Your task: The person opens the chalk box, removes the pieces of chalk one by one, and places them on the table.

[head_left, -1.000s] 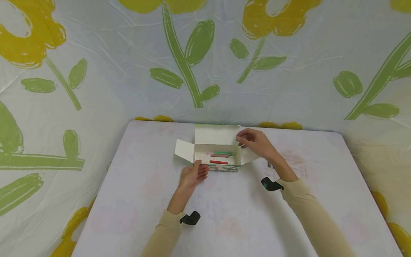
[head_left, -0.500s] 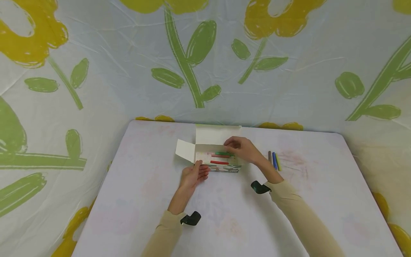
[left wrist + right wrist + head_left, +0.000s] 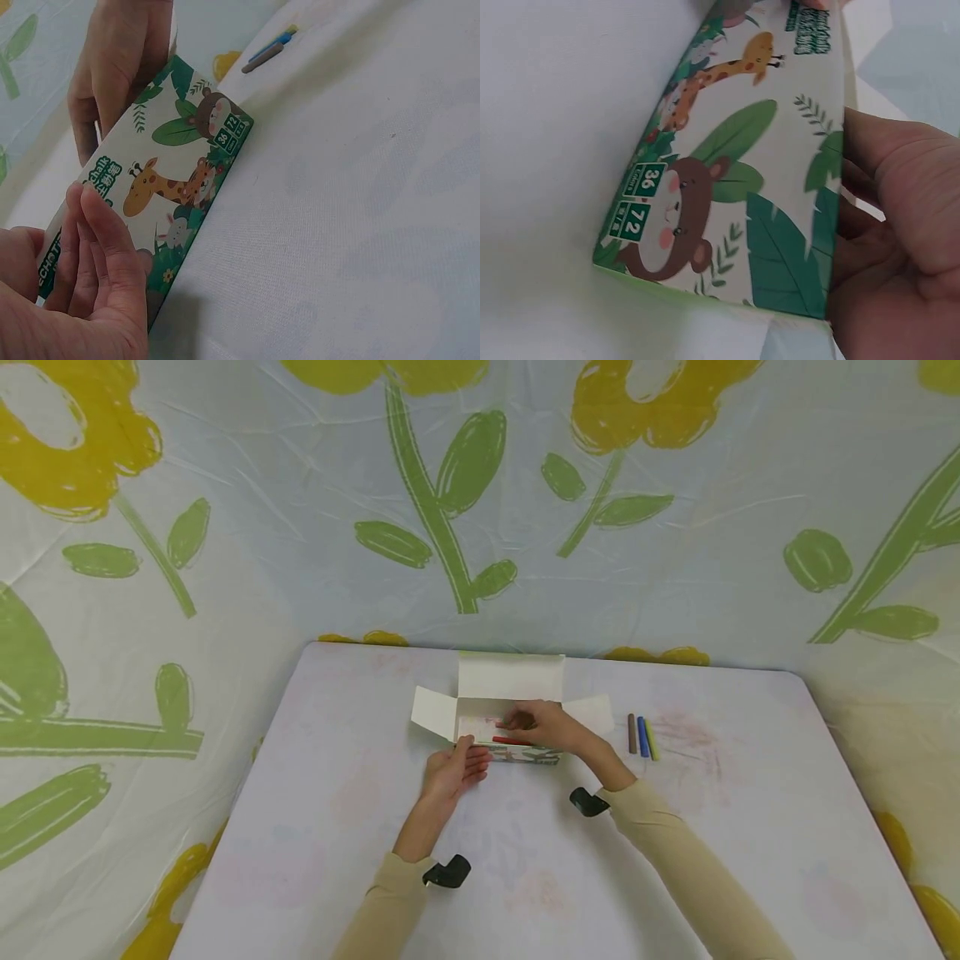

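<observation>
Right hand [image 3: 546, 730]: reaches over the near wall into the open crayon box [image 3: 510, 752], fingers bent down among the sticks inside. Whether they pinch a stick cannot be told; the wrist view shows only palm and fingers behind the box rim.

Left hand [image 3: 453, 770]: fingers straight and relaxed, laid flat against the printed near wall of the box at its left end, holding nothing.

Crayon box: stands mid-bench, towards the far edge. Animal print on the outer wall (giraffe, bear, green leaves). Top open, with the rear flap [image 3: 510, 675] standing up, the left flap [image 3: 432, 711] spread out, and the right flap [image 3: 592, 713] spread out behind the right wrist.

Red crayon [image 3: 512, 741]: lies lengthwise inside the box along the near wall, just beside the right hand's fingers.

Loose crayons [image 3: 642, 735]: brown, blue and yellow, side by side on the bench, to the right of the box, apart from the right flap.

Bench [image 3: 315, 827]: pale, faintly stained surface. Open room lies near and to both sides of the box; the raised rear flap bounds the far side.

Backdrop [image 3: 225, 527]: sheet printed with yellow flowers and green leaves, all around the bench.
</observation>
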`<state>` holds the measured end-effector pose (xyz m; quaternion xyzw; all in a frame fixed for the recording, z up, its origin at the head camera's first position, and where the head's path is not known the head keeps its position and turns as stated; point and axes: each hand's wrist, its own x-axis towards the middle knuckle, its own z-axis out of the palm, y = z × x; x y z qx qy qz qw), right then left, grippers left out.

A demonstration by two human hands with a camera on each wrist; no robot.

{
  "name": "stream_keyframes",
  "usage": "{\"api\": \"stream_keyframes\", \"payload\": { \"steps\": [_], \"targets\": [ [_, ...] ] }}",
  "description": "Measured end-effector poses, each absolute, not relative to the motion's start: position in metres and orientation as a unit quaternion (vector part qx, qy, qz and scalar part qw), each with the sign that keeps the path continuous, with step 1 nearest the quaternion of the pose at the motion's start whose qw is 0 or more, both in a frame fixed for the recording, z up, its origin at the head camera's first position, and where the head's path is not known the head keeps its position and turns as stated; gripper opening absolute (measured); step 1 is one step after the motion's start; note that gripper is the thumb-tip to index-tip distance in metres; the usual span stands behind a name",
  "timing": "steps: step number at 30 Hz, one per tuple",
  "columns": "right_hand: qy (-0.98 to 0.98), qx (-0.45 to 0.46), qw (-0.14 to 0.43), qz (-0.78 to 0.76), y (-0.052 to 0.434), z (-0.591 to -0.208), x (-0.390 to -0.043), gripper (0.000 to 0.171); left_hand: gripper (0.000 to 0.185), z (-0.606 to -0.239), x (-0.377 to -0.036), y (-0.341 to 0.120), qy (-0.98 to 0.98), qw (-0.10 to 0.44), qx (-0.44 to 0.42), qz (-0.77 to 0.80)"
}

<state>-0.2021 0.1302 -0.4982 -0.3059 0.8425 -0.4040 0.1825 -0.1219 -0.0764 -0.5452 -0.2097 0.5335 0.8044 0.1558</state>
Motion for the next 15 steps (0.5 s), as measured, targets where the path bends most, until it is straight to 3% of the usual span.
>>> {"api": "stream_keyframes", "payload": {
  "steps": [6, 15],
  "targets": [
    [0.849, -0.332, 0.184, -0.367, 0.124, -0.501, -0.203, 0.021, 0.036, -0.545, -0.123, -0.075, 0.529, 0.155, -0.214, 0.807],
    [0.875, -0.299, 0.233, -0.3, 0.115, -0.499, -0.209, 0.013, 0.036, -0.546, -0.123, -0.075, 0.526, 0.148, -0.213, 0.81]
  ]
}}
